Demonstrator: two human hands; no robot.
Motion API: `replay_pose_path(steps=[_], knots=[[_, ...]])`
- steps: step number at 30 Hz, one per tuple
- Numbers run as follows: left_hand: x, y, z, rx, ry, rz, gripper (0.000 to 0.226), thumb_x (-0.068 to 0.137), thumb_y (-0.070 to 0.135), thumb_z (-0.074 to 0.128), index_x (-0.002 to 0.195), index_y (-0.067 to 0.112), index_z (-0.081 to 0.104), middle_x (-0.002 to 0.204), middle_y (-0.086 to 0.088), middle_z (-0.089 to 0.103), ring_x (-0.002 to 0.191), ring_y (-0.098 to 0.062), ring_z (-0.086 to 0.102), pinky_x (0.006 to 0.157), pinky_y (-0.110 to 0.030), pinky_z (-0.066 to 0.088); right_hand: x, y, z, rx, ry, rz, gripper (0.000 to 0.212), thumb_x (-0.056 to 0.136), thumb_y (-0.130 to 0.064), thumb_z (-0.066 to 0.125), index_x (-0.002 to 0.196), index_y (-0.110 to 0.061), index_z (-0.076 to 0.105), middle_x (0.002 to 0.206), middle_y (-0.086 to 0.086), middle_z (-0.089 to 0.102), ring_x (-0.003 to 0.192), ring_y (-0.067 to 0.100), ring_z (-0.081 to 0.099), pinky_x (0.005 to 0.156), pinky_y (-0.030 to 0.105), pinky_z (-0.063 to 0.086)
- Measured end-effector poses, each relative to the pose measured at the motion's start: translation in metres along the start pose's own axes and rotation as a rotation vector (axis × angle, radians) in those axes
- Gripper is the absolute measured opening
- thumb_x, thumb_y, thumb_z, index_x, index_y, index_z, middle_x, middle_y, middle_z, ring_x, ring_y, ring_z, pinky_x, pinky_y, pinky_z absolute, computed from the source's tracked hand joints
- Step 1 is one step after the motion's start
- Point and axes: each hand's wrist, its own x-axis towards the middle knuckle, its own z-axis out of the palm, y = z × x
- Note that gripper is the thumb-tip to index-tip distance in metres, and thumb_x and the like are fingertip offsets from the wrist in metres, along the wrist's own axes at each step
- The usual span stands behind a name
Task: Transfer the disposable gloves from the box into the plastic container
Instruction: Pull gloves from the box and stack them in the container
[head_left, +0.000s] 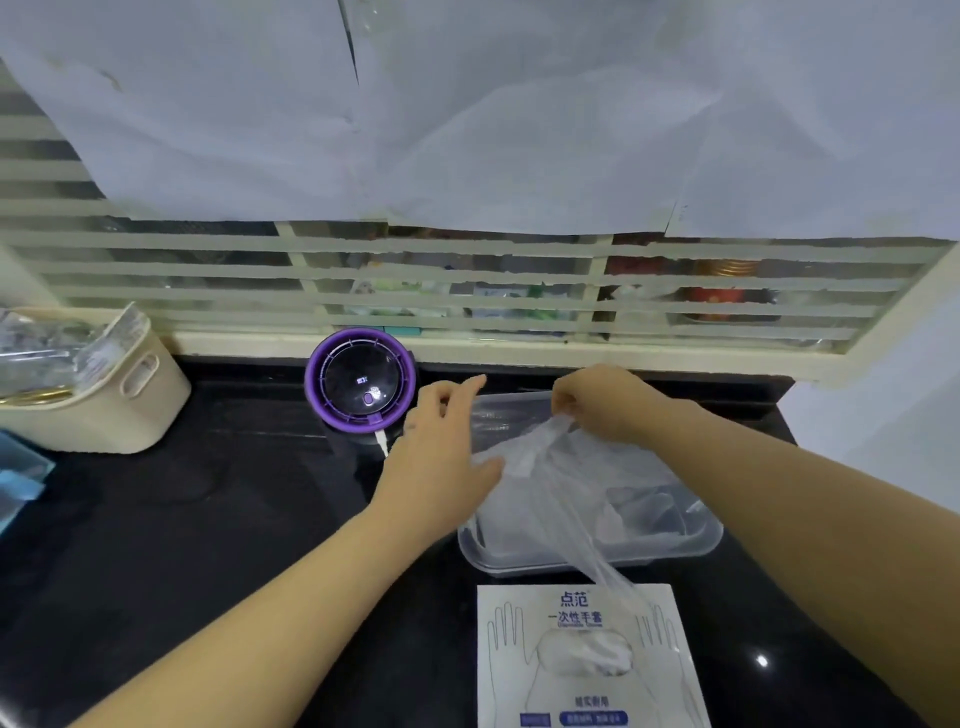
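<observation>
A white glove box (587, 660) with an oval opening lies flat at the counter's front. Behind it stands a clear plastic container (698, 540) holding a heap of thin transparent gloves. My right hand (597, 402) pinches one clear glove (566, 499) above the container; the glove's tail trails down toward the box. My left hand (441, 452) hovers at the container's left edge with fingers extended, its thumb touching the glove.
A round purple-rimmed device (361, 384) with a white cable stands left of the container. A beige basket (98, 400) with plastic-wrapped items sits at the far left of the black counter (208, 519). A slatted window frame (467, 291) runs behind.
</observation>
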Motion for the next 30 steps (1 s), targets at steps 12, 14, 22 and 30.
replay_pose_path(steps=[12,14,22,30], knots=[[0.052,-0.008,0.050,0.786,-0.523,0.283,0.031,0.099,0.022,0.043,0.125,0.016,0.059,0.130,-0.004,0.054,0.112,-0.024,0.055,0.100,-0.039,0.037,-0.021,-0.006,0.008,-0.149,0.513,-0.277,0.025,0.085,-0.013,0.063,0.108,-0.021,0.068,0.109,-0.001,0.064,0.106,0.024,0.053,0.092,0.037,0.038],[0.056,-0.005,0.053,0.773,-0.515,0.256,0.032,0.099,0.022,0.044,0.128,0.014,0.056,0.130,-0.004,0.053,0.112,-0.026,0.055,0.099,-0.038,0.038,-0.036,-0.013,0.007,-0.205,0.452,-0.344,0.025,0.087,-0.015,0.062,0.112,-0.021,0.066,0.114,-0.001,0.063,0.106,0.024,0.053,0.090,0.038,0.039],[0.067,0.002,0.081,0.782,-0.547,0.219,0.048,0.094,0.028,0.056,0.139,0.019,0.038,0.129,-0.010,0.049,0.109,-0.029,0.058,0.079,-0.036,0.042,-0.032,0.005,0.052,-0.306,-0.216,-0.160,0.051,0.089,-0.041,0.060,0.137,-0.029,0.046,0.146,0.003,0.039,0.135,0.026,0.030,0.110,0.045,0.024],[0.082,-0.002,0.092,1.000,-0.620,0.163,0.031,0.093,0.008,0.052,0.124,0.010,0.056,0.126,-0.009,0.053,0.112,-0.028,0.057,0.095,-0.037,0.039,-0.023,0.027,0.060,-0.603,-0.277,-0.276,0.031,0.090,-0.013,0.058,0.120,-0.016,0.063,0.137,0.008,0.050,0.126,0.029,0.039,0.107,0.042,0.031]])
